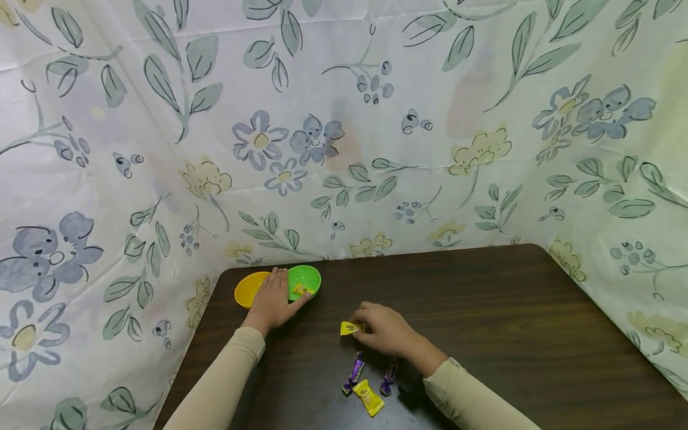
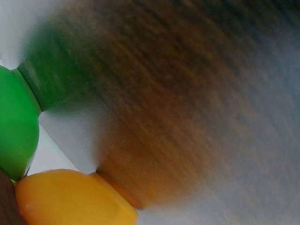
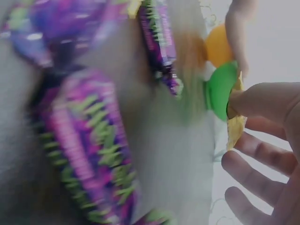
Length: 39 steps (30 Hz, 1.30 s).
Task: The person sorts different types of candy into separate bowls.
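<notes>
My left hand (image 1: 273, 301) rests with straight fingers across the place where an orange bowl (image 1: 245, 291) and a green bowl (image 1: 313, 276) meet. Inside the green bowl lies a yellow-wrapped candy (image 1: 301, 289), near the left thumb. Over the middle of the table, my right hand (image 1: 388, 329) pinches another yellow-wrapped candy (image 1: 348, 328) between thumb and fingers; the right wrist view shows this wrapper (image 3: 236, 129) from its edge. Closer to me are two purple-wrapped candies, one on the left (image 1: 356, 370) and one on the right (image 1: 390, 373), and a yellow candy (image 1: 369, 398).
The dark wooden table (image 1: 484, 310) extends to the right of the hands. Behind it and along both sides hangs a floral cloth (image 1: 344, 137). Both bowls stand by the table's far left corner, close to the cloth.
</notes>
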Available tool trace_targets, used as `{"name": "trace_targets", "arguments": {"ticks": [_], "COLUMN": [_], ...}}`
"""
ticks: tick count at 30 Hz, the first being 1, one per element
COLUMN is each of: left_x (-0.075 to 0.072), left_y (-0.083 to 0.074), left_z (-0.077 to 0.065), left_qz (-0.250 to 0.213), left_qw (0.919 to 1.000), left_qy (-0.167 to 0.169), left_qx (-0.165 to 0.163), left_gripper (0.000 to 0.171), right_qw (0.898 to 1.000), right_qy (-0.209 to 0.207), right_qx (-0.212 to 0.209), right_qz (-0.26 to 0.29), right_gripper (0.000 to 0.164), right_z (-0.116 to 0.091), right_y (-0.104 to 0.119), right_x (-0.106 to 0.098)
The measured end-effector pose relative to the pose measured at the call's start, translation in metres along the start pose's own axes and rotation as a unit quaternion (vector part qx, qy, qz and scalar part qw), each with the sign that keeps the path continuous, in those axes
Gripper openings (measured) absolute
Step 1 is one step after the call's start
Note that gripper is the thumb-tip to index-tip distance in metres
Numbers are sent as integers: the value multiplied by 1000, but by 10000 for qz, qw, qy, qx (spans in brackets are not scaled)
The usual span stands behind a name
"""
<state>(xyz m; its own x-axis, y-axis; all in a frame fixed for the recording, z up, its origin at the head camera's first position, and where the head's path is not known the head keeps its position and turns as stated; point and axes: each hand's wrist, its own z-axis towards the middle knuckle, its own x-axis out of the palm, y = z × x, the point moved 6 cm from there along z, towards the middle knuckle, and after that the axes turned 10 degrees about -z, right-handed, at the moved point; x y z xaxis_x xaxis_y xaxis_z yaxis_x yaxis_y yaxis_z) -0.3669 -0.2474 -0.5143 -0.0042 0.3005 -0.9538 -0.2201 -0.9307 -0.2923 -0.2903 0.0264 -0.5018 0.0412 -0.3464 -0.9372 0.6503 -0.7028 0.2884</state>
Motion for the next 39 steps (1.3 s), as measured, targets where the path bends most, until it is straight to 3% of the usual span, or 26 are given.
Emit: {"name": "trace_targets", "arguments": {"ticks": [18,28,39], "left_x": [1,1,0], "left_y": [1,0,0], "left_z": [-1,1,2], "left_qz": [21,41,95], "left_qw": [10000,10000,9999], "left_qy": [10,29,28], "left_qx": [-63,-70,-20], "left_gripper": [112,113,110], "right_qw": [9937,9900,9900], "right_qy": [-822,-946,-760], "right_qx": [717,962,1125], "right_qz": [264,419,376], "right_gripper": [23,21,23], "right_z": [54,79,105], "right_y": [6,7,6], "right_x": [-14,-8,3]}}
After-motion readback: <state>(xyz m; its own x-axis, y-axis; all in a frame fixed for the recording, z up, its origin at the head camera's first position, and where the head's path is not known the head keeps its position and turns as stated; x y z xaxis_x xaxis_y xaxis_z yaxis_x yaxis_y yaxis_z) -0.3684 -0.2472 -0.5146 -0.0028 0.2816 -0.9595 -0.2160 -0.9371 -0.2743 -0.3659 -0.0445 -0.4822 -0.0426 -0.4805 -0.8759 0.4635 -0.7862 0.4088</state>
